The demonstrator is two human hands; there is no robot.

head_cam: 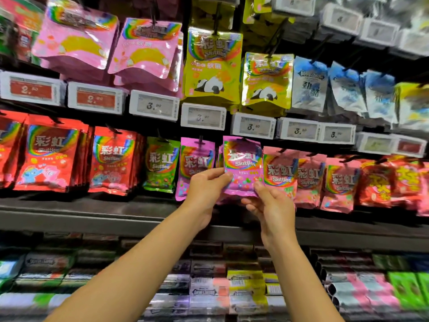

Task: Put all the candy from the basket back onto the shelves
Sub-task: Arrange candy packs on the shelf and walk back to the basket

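Purple and glossy, the candy bag (241, 167) sits just right of the frame's centre, held up in front of the lower row of hanging packets. The left hand (205, 194) pinches its lower left edge between thumb and fingers, and the right hand (271, 205) pinches its lower right corner the same way, thumb on the front. The top of the bag reaches up to just under a row of white price tags (253, 126); whether it is on a hook cannot be told. Just left of it hangs a matching purple packet (195, 163), partly behind the left hand, and just right hangs a pink packet (279, 175), its left edge touching or overlapped by the held bag. Further left are a green packet (161, 163) and red packets (50, 154). In the upper half of the frame hang pink pouches (76, 40) and yellow pouches (212, 66) with a panda. A grey shelf (92, 217) runs across below the hands, with blurred boxes of sweets (232, 291) under it.
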